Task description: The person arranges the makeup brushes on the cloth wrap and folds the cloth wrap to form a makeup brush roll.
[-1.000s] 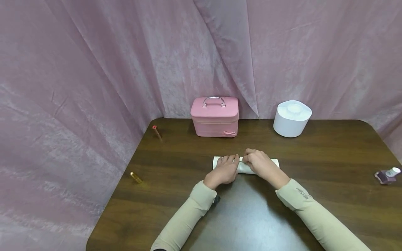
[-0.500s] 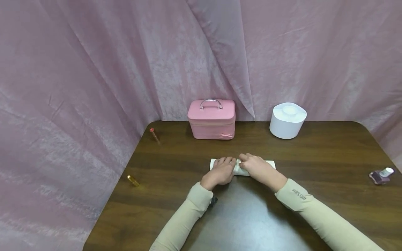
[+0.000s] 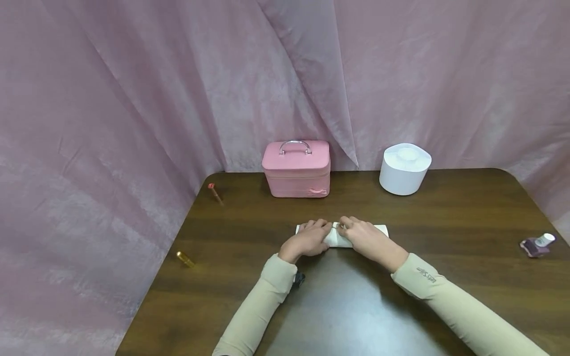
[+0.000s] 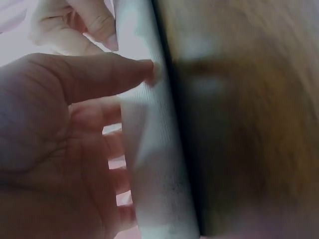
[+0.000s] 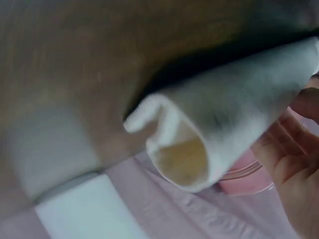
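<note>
A white, soft-looking roll point(image 3: 337, 241) lies crosswise on the table in front of the person. In the right wrist view its end is hollow, with a tan inside and a curled-in edge. The left hand point(image 3: 307, 240) holds the roll's left half; in the left wrist view its thumb point(image 4: 114, 77) lies across the near side and the fingers reach along the far side. The right hand point(image 3: 367, 240) has bent fingers pinching the roll near its middle, beside the left fingertips. What lies under the right fingertips is hidden.
Behind the roll stand a pink case point(image 3: 296, 170) with a metal handle and a white container point(image 3: 405, 169). Two small cosmetic tubes, one red-tipped point(image 3: 215, 193) and one gold point(image 3: 185, 258), are at the left. A purple nail polish bottle point(image 3: 536, 245) is at the right.
The left hand has shifted slightly left along the roll, baring more of its middle. The right hand still pinches near the middle. The head view has shifted a little.
</note>
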Motion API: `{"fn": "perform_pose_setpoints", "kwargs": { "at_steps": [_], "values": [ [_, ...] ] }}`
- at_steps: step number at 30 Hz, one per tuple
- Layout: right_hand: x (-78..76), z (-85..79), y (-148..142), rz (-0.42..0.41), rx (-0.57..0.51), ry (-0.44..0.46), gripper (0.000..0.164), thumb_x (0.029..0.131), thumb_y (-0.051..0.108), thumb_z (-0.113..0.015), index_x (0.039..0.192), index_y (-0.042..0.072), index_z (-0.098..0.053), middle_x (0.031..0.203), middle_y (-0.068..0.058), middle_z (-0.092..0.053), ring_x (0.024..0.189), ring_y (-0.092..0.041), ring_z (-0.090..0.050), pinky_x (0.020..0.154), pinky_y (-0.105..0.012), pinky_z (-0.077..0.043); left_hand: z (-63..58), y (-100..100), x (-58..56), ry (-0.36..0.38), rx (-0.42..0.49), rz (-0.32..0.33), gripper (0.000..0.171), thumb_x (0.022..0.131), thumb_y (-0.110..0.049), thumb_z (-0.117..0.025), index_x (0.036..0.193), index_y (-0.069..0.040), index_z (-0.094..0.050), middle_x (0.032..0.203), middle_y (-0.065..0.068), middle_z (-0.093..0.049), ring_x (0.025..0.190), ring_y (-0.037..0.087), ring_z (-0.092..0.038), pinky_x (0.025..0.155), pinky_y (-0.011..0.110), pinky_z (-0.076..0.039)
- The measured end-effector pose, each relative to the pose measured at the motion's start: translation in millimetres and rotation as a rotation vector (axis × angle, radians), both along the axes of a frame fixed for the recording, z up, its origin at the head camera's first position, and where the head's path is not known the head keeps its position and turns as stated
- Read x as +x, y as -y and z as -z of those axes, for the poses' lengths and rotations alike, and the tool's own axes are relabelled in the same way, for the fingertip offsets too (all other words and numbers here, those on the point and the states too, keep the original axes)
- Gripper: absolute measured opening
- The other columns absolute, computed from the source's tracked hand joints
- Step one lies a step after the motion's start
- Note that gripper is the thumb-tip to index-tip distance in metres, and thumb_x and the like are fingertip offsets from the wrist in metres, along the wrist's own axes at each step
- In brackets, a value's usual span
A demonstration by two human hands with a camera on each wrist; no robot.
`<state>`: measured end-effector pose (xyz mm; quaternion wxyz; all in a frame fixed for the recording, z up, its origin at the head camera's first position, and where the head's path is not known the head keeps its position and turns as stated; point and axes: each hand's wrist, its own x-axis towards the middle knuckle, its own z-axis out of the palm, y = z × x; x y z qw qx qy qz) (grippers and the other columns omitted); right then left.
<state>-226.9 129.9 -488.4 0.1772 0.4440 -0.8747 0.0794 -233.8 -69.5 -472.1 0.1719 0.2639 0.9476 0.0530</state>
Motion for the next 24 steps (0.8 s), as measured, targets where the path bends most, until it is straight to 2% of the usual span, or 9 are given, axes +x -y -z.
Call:
{"fn": "perform_pose_setpoints", "kwargs": {
  "at_steps": [3, 7, 11, 14, 18, 24],
  "values": [
    [2.9, -0.2, 2.6, 0.032, -0.041, 0.054, 0.025, 0.081, -0.011, -0.069, 0.104, -0.002, -0.074, 0.101, -0.015, -0.064, 0.084, -0.03, -0.066, 0.06, -0.041, -0.056, -0.7, 4.0, 2.7, 0.026, 0.032, -0.005, 0.065, 0.101, -0.026, -0.062, 0.158, -0.009, -0.035, 0.154, 0.008, -0.04, 0.141, 0.029, -0.038, 0.113, 0.045, -0.029],
    [5.1, -5.0, 2.6, 0.069, -0.098, 0.155, 0.023, 0.086, -0.003, -0.069, 0.109, -0.002, -0.073, 0.101, -0.013, -0.066, 0.082, -0.031, -0.067, 0.06, -0.044, -0.055, -2.7, 5.3, 5.0, 0.021, 0.075, -0.005, 0.066, 0.101, -0.028, -0.062, 0.158, -0.007, -0.035, 0.155, 0.011, -0.04, 0.142, 0.029, -0.037, 0.116, 0.046, -0.027],
    [3.8, -12.9, -1.8, 0.108, -0.144, 0.282, 0.029, 0.09, 0.003, -0.069, 0.118, -0.003, -0.071, 0.11, -0.017, -0.067, 0.087, -0.035, -0.069, 0.069, -0.049, -0.057, -5.3, 7.4, 3.3, 0.012, 0.133, -0.03, 0.067, 0.102, -0.031, -0.059, 0.158, -0.007, -0.033, 0.16, 0.011, -0.036, 0.148, 0.028, -0.031, 0.118, 0.05, -0.024],
    [2.1, -16.7, -7.5, 0.142, -0.163, 0.343, 0.031, 0.095, 0.008, -0.068, 0.123, -0.006, -0.068, 0.119, -0.022, -0.066, 0.098, -0.04, -0.069, 0.081, -0.053, -0.056, -5.3, 11.7, 0.3, 0.005, 0.198, -0.068, 0.066, 0.103, -0.033, -0.058, 0.159, -0.008, -0.032, 0.163, 0.011, -0.03, 0.15, 0.03, -0.026, 0.118, 0.055, -0.021],
    [0.2, -18.6, -16.2, 0.205, -0.201, 0.378, 0.04, 0.101, 0.019, -0.062, 0.131, -0.009, -0.062, 0.13, -0.028, -0.061, 0.116, -0.045, -0.061, 0.096, -0.058, -0.048, -2.1, 19.4, -5.2, -0.033, 0.264, -0.109, 0.067, 0.103, -0.036, -0.057, 0.159, -0.008, -0.033, 0.165, 0.012, -0.024, 0.151, 0.034, -0.022, 0.118, 0.059, -0.018],
    [-1.6, -24.3, -28.6, 0.327, -0.202, 0.359, 0.059, 0.106, 0.036, -0.053, 0.144, -0.009, -0.048, 0.147, -0.031, -0.045, 0.138, -0.049, -0.039, 0.109, -0.067, -0.028, 0.4, 34.3, -8.8, -0.137, 0.315, -0.143, 0.072, 0.102, -0.045, -0.058, 0.159, -0.008, -0.033, 0.166, 0.015, -0.021, 0.151, 0.038, -0.019, 0.116, 0.065, -0.017]
  ]
}}
